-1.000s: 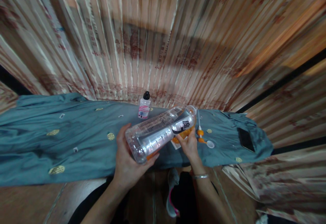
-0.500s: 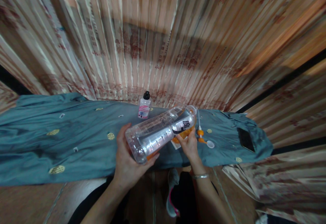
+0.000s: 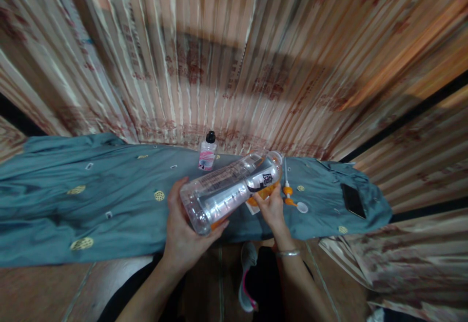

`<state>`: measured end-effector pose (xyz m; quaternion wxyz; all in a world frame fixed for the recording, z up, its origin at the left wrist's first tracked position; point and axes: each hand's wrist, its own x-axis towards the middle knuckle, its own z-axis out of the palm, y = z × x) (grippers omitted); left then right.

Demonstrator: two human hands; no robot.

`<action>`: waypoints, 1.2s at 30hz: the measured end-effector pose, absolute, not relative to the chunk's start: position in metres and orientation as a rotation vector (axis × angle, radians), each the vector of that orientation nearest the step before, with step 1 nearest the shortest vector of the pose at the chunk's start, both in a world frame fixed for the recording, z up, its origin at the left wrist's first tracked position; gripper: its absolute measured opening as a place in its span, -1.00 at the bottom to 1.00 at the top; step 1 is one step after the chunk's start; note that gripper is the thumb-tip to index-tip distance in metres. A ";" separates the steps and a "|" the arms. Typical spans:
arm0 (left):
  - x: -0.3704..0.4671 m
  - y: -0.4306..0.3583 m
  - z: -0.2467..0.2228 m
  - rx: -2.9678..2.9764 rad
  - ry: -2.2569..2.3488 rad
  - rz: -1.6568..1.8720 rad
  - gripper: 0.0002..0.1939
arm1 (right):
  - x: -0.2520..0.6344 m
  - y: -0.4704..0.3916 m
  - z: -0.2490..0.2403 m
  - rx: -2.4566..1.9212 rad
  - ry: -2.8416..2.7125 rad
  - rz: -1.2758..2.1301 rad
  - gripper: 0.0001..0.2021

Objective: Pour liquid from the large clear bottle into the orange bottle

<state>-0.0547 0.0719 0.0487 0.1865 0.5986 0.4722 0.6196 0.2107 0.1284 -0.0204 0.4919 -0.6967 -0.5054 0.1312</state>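
Observation:
A large clear plastic bottle (image 3: 226, 197) with a silver label lies tilted in the air over the cloth, its neck end up and to the right. My left hand (image 3: 186, 234) is wrapped round its base. My right hand (image 3: 271, 209) grips it near the neck end, fingers partly hidden behind it. Something orange (image 3: 269, 194) shows beside the right fingers; I cannot tell whether it is part of the bottle. An orange pump head (image 3: 288, 196) with a white tube rests just right of that hand, touching or close to a small white round cap (image 3: 302, 208).
A small bottle (image 3: 207, 158) with a black cap and pink label stands behind the large bottle. A black phone (image 3: 353, 200) lies at the right end of the green-blue cloth (image 3: 120, 190). Behind the table hangs a striped, printed sheet (image 3: 219, 68). A white object (image 3: 253, 208) shows under the bottle.

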 end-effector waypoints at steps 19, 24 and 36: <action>-0.053 0.071 0.049 1.644 1.374 1.734 0.13 | 0.209 0.128 -0.019 -1.674 -1.218 0.321 -0.11; -0.052 0.071 0.050 1.658 1.359 1.774 0.08 | 0.209 0.128 -0.019 -1.692 -1.221 0.308 -0.09; -0.053 0.071 0.049 1.659 1.344 1.755 0.12 | 0.211 0.129 -0.022 -1.705 -1.232 0.287 -0.08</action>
